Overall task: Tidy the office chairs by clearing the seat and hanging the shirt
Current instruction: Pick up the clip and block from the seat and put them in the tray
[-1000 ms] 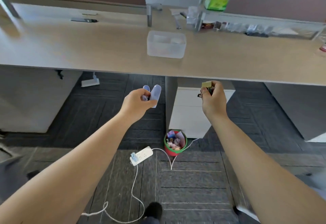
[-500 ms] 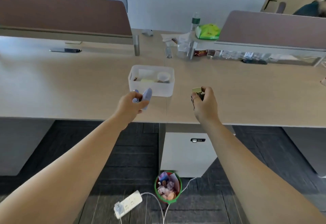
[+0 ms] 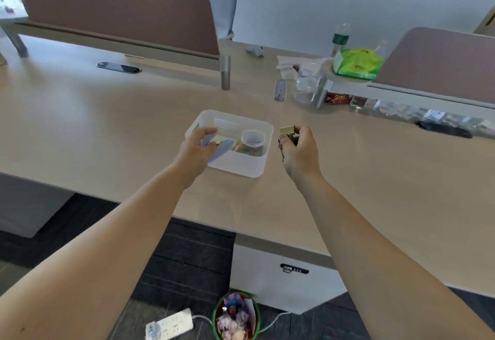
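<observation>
A translucent white bin [image 3: 241, 169] sits on the wooden desk [image 3: 107, 131], holding a small clear cup [image 3: 252, 139] and colourful bits. My left hand [image 3: 197, 152] hovers over the bin's left part, gripping a pale lavender plastic piece [image 3: 221, 148] that dips inside the bin. Just right of the bin, my right hand [image 3: 301, 152] is closed around a small olive-gold binder clip [image 3: 288, 131] with wire handles hanging below. No shirt is in view. A grey office chair [image 3: 223, 5] stands behind the far divider.
Brown dividers [image 3: 115, 15] line the desk's back. A clear jar [image 3: 308, 85], a bottle [image 3: 339, 37], a green packet [image 3: 357, 64] and snack wrappers crowd the right rear. On the floor lie a red bin of scraps [image 3: 235, 315] and a power strip [image 3: 168, 325]. A person stands behind the left divider.
Both hands rose from below the desk edge and went forward over it. My left hand now reaches into the bin with the lavender piece; my right hand stays beside it.
</observation>
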Demonstrator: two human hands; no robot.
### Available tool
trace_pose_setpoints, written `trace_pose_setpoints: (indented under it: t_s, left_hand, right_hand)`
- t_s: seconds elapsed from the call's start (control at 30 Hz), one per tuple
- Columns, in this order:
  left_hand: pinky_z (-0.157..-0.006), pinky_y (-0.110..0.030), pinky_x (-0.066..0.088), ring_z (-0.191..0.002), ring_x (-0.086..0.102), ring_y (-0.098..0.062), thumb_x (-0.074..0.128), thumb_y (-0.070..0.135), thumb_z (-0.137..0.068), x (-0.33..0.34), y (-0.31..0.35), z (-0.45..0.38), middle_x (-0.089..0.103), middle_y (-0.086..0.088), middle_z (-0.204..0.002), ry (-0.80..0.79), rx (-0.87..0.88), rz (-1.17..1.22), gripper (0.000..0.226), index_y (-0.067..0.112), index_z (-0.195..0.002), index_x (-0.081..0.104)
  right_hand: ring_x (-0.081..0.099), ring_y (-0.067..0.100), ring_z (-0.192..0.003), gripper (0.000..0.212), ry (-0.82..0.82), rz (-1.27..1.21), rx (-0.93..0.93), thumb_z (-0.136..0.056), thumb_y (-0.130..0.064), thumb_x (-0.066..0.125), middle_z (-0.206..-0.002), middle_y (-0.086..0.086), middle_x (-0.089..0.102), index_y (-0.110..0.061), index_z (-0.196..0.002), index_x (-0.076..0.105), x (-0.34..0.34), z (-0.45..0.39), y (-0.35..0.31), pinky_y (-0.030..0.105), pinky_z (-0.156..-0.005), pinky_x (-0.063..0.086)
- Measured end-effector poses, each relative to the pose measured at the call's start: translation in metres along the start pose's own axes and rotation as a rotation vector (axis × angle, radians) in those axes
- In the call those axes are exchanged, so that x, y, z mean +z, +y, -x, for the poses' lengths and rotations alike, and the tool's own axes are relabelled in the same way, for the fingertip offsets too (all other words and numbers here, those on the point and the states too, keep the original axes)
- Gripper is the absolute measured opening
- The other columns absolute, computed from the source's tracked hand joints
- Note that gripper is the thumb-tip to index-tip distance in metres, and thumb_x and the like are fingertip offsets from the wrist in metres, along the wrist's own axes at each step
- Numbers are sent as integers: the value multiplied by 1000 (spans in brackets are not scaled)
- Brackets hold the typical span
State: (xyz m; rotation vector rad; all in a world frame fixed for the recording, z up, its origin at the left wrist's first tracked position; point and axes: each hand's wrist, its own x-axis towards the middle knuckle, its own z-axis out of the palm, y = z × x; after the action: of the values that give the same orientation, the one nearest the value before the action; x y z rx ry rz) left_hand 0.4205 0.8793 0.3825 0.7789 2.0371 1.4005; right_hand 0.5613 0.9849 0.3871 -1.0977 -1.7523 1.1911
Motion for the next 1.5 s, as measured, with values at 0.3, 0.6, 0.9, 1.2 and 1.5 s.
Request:
trace_pose_setpoints:
  t_s: [0.3,0.6,0.9,1.2,1.5]
  left_hand:
    - [-81,-39,49,-85,48,-23,60,-4,-80,13,6,-67,49,-5,-81,26,-23,1,35,1,-113,50]
    - [-59,-28,35,-81,45,-23,67,8,-75,4,-7,-169,51,-5,-88,-131,140,-559,22,14,-81,47]
    - [-62,-29,28,-76,40,-24,56,8,-78,22,-40,-243,41,1,-68,-538,365,-1112,27,17,-66,33]
    - [-89,-33,39,-114,49,-28,59,21,-84,22,-43,-251,51,-10,-129,-605,271,-1005,47,10,-126,44]
    - [-84,-28,39,-95,56,-25,53,12,-87,-47,-37,-226,64,-12,-107,-227,170,-380,22,3,-106,61]
  right_hand:
    - [47,23,-83,10,-107,-65,65,-92,-13,46,-75,-9,46,-17,-98,39,22,-64,27,23,-60,35]
    - [48,17,-75,26,-23,-7,97,-92,-11,47,-73,-11,44,-2,-117,46,68,-117,39,30,-69,41]
    - [50,19,-80,24,73,-29,215,-91,-11,48,-78,-6,50,-5,-114,48,107,-150,53,26,-67,42]
    - [50,16,-74,23,37,50,212,-90,-11,49,-83,0,53,-6,-113,49,118,-150,54,13,-64,40]
    - [48,21,-84,18,-427,322,231,-90,-14,48,-92,2,51,-12,-107,53,175,-140,24,25,-60,39]
